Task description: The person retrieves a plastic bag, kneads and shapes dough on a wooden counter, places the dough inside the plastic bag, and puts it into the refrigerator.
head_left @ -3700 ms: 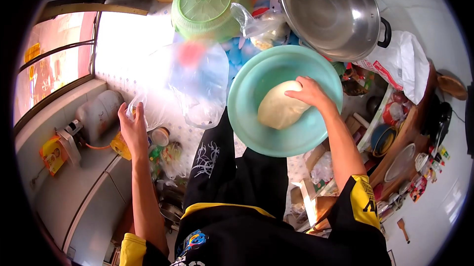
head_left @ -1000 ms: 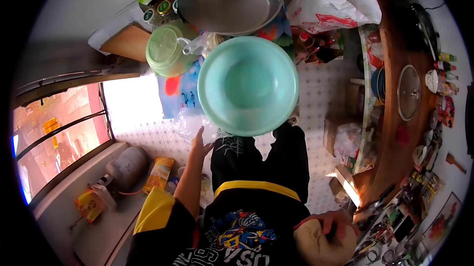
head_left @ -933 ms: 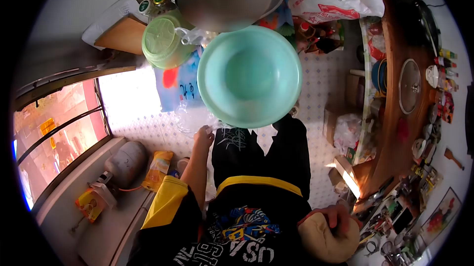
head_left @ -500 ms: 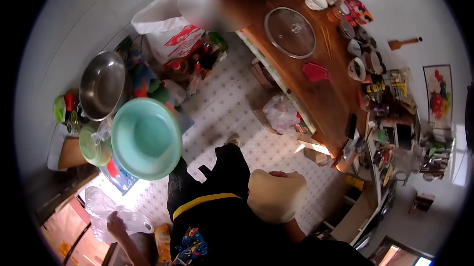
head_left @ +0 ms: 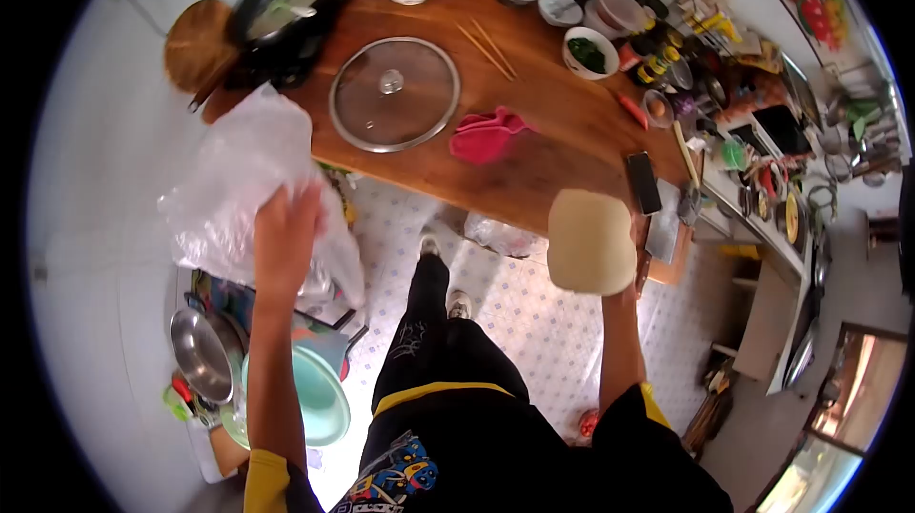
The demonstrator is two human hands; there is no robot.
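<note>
My left hand (head_left: 289, 230) is closed on a clear plastic bag (head_left: 243, 165), which hangs wide and crumpled at the left end of the wooden table. On my right hand rests a flat, cream-coloured piece of dough (head_left: 591, 241), square with rounded corners. It covers the palm and fingers, so only the wrist shows below it. The dough is held above the table's front edge, close to a black phone (head_left: 642, 182) and a cleaver (head_left: 664, 220). Between my hands, a pink cloth (head_left: 489, 135) and a glass lid (head_left: 394, 94) lie on the table.
A wok (head_left: 279, 8) sits on a stove at the far left of the wooden table (head_left: 572, 122). Chopsticks (head_left: 488, 49), a bowl of greens (head_left: 584, 53) and jars line the back. A steel basin (head_left: 207, 354) and a green basin (head_left: 322, 399) stand low at left.
My view has turned toward the table. My left hand has lifted the plastic bag from low left to the table's left end. The dough has moved up and forward on my right hand.
</note>
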